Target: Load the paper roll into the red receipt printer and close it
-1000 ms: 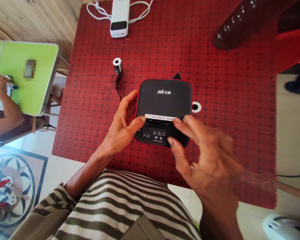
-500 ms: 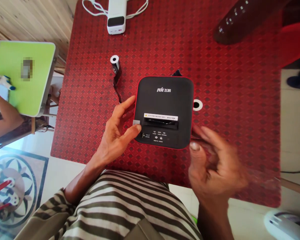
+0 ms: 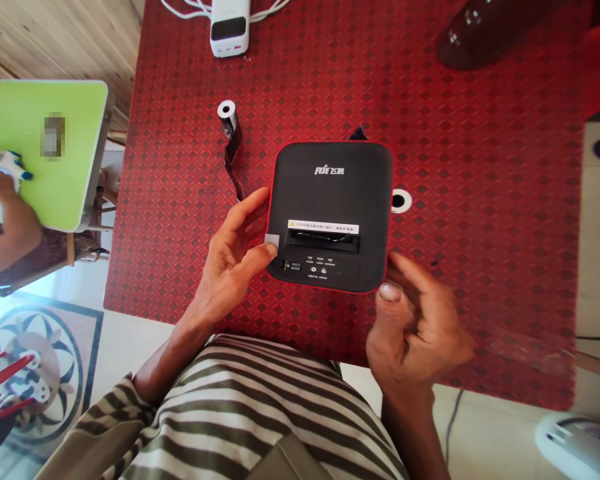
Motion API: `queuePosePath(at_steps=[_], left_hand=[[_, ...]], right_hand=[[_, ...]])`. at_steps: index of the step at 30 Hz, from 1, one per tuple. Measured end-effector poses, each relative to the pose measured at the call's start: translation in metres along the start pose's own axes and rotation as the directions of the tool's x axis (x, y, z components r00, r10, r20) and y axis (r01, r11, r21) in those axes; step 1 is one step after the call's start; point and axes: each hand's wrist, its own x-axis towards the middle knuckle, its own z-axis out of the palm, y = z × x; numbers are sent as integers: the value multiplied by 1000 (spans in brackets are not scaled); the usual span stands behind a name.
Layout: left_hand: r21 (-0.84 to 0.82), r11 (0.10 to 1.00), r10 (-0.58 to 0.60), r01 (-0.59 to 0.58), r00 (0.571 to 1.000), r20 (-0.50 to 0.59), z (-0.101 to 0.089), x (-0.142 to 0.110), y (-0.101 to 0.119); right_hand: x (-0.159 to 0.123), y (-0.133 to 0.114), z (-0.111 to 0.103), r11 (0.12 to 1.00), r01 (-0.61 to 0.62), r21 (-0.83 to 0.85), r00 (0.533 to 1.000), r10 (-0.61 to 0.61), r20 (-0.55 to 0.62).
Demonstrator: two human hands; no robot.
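A black receipt printer (image 3: 333, 200) with red sides and a FEIE logo faces up in front of me. My left hand (image 3: 230, 260) grips its left side, thumb on the front left corner by a small grey tab and fingers along the edge. At the front right corner my right hand (image 3: 415, 320) holds the printer, its thumb at the corner and its fingers partly hidden behind the side. One paper roll (image 3: 401, 201) shows just past the printer's right side. Farther left stands another paper roll (image 3: 227, 117) with a dark strip trailing from it.
The red patterned table (image 3: 180, 167) carries a white power bank (image 3: 230, 30) with white cables and a dark bottle (image 3: 475, 40) at the back. To the left, another person's arm (image 3: 10, 220) rests by a green table (image 3: 80, 180). A white object (image 3: 570, 440) sits at lower right.
My right hand has moved left, closing in on the printer's front right corner, and is less blurred. The view has shifted slightly. My left hand keeps its grip.
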Motion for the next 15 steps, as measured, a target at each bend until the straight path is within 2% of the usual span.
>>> queuePosePath(at_steps=[6, 12, 15], left_hand=[[70, 995, -63, 66, 997, -42, 6, -3, 7], [47, 993, -106, 111, 991, -86, 16, -1, 13], [27, 992, -121, 125, 986, -116, 18, 2, 11]], right_hand=[[3, 3, 4, 997, 76, -25, 996, -77, -55], [0, 8, 6, 999, 40, 13, 998, -39, -43], [2, 9, 8, 998, 43, 54, 996, -39, -75]])
